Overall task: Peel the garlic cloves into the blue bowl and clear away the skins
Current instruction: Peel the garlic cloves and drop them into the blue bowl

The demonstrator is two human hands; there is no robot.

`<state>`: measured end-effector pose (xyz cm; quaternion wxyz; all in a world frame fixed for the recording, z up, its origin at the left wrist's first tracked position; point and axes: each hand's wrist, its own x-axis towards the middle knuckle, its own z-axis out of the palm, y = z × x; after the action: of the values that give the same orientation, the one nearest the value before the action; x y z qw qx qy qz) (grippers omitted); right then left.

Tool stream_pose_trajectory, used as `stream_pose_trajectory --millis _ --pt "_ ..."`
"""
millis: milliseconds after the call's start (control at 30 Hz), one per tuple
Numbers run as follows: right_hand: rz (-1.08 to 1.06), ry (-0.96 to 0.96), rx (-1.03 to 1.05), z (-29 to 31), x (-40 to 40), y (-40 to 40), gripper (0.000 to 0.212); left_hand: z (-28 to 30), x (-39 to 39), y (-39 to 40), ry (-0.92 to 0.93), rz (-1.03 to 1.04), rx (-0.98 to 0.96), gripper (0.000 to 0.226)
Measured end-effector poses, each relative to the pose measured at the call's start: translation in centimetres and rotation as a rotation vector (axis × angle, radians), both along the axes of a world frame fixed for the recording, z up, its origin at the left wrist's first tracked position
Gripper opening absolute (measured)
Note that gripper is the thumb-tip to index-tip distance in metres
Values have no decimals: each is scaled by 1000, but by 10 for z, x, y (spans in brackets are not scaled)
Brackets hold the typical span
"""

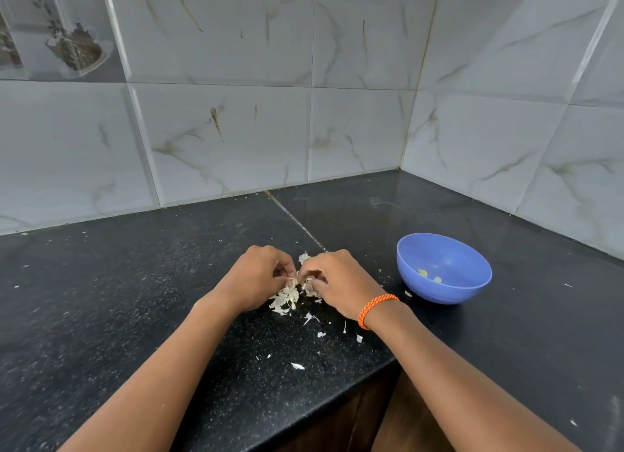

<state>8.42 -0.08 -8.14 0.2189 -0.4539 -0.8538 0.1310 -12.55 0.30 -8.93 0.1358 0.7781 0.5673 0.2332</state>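
My left hand (260, 276) and my right hand (334, 281) meet over the black counter, fingers curled, both pinching a garlic clove (309, 288) between them. Most of the clove is hidden by my fingers. Right under my hands lies a pile of white garlic skins (285, 299). A blue bowl (472, 282) stands to the right of my right hand, apart from it, with a couple of peeled pale cloves (427, 275) inside. An orange braided band circles my right wrist.
Loose skin flakes (297, 366) lie scattered on the counter between my forearms, toward the front edge (324, 407). Marbled wall tiles close off the back and the right side, forming a corner (401, 168) behind the bowl.
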Motion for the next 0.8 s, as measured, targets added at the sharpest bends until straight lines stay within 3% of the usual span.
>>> stream_pose_trajectory --millis 200,567,700,800 --pt "-62 268 -60 6 20 7 26 2 1 -1 -101 30 48 14" --pt "-81 325 -48 7 29 0 18 3 0 -5 -204 113 150 15" --pt "-88 259 -16 5 29 3 13 1 -2 -3 -253 113 154 16" --pt "-68 203 -45 7 31 5 20 -1 -2 -4 -260 168 193 14"
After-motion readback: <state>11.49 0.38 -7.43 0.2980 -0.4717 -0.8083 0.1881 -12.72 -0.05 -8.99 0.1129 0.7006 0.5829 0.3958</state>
